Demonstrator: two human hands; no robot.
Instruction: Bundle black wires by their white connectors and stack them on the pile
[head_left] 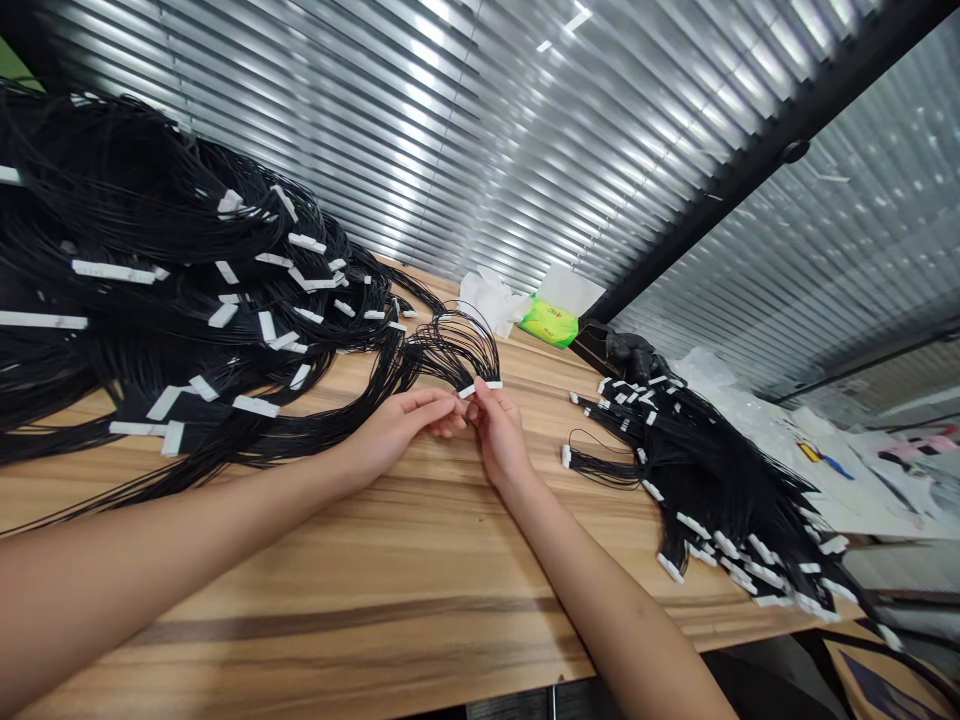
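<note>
Near the middle of the table, my right hand (501, 435) grips a white connector (493, 385) between thumb and fingers. Thin black wires (457, 345) loop out of it towards the left. Close beside it, my left hand (409, 425) is closed, thumb against fingers, with its fingertips next to the connector. Whatever is between those fingertips is too small to make out. A strand of black wires (352, 410) passes behind my left hand and joins a large heap of black wire harnesses (150, 210) with white connectors on the left.
On the right lies a second pile of black wire harnesses (720, 470) with white connectors. A green tissue pack (551, 320) and crumpled white tissue (491, 300) sit at the back, by the metal slatted blinds (450, 130). A yellow-and-blue tool (821, 458) rests on a white surface beyond.
</note>
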